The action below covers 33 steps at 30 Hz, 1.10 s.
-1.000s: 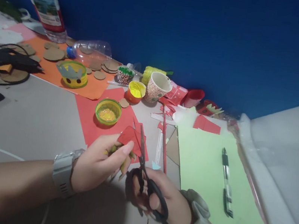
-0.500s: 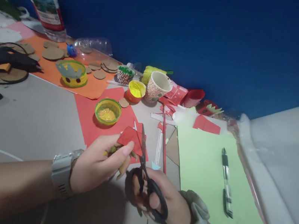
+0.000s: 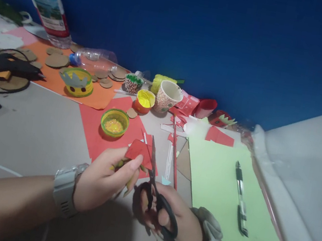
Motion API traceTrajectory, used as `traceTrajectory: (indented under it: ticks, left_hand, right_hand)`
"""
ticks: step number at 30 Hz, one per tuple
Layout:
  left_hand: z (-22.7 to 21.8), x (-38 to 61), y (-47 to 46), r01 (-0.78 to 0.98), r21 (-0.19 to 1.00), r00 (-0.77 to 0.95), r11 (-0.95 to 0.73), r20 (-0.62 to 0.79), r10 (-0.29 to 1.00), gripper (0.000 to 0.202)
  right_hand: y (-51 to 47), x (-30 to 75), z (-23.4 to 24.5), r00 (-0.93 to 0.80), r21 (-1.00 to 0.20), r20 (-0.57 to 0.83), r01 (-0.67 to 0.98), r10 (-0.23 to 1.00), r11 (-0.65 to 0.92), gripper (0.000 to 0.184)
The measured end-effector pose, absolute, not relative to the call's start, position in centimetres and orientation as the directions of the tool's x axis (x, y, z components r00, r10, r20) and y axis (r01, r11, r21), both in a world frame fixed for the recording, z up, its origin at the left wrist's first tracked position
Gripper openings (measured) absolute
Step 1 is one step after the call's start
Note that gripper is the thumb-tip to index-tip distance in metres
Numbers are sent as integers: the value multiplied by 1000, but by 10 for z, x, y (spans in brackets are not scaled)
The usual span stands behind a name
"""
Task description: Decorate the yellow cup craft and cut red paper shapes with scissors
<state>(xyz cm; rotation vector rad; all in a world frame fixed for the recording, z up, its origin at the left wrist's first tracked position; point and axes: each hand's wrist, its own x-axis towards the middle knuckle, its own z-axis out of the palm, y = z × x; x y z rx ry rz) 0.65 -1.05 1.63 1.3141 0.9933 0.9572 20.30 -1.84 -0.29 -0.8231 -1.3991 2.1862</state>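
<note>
My left hand (image 3: 109, 177) pinches a small piece of red paper (image 3: 140, 150) between thumb and fingers. Something yellow-green shows under those fingers, too hidden to name. My right hand (image 3: 171, 211) is closed round the handles of black scissors (image 3: 162, 204). The scissor blades point away from me and lie at the right edge of the red piece, slightly apart. Beyond the hands, a green and yellow bowl (image 3: 114, 123) stands on a larger sheet of red paper (image 3: 89, 125). A red pencil-like stick (image 3: 175, 151) lies just right of the blades.
Light green paper (image 3: 214, 186) with a pen (image 3: 242, 198) covers the right side. Small painted cups, a white patterned cup (image 3: 167, 97) and a lying plastic bottle (image 3: 95, 60) line the wall. A glue gun (image 3: 10, 66), cardboard discs (image 3: 57, 60) and a tall bottle (image 3: 47, 9) stand left.
The view has shifted slightly, so most things sit a little lower. Both hands keep nearly the same pose, with the scissors still at the red piece's edge.
</note>
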Motion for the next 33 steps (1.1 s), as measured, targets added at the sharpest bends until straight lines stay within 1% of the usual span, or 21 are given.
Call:
traceTrajectory:
  ticks: [5,12,17,23,29,33]
  left_hand:
    - [16,7,-11,29,999,302,23,-31,953,50]
    - [13,8,-11,7,999,309,34,-35,951,50]
    - [13,8,-12,5,999,301,42,-42,953,49]
    - [12,8,-12,12,999,307,48,-49,951,51]
    - [12,8,-11,9,999,307,40,-41,951,50]
    - [12,8,-11,10,999,303,53,-53,951,50]
  right_hand:
    - [-19,201,-1,-728,-923,-245,-28,641,-384,60]
    - [-19,200,-2,-715,-921,-216,-76,664,-381,57]
    - [-20,201,-5,-727,-912,-229,-73,648,-404,57]
    - [-22,201,-4,-696,-911,-236,-85,679,-404,55]
    - [-18,202,-6,-736,-910,-236,-62,635,-410,55]
    - [-17,203,-8,-732,-909,-228,-77,642,-410,54]
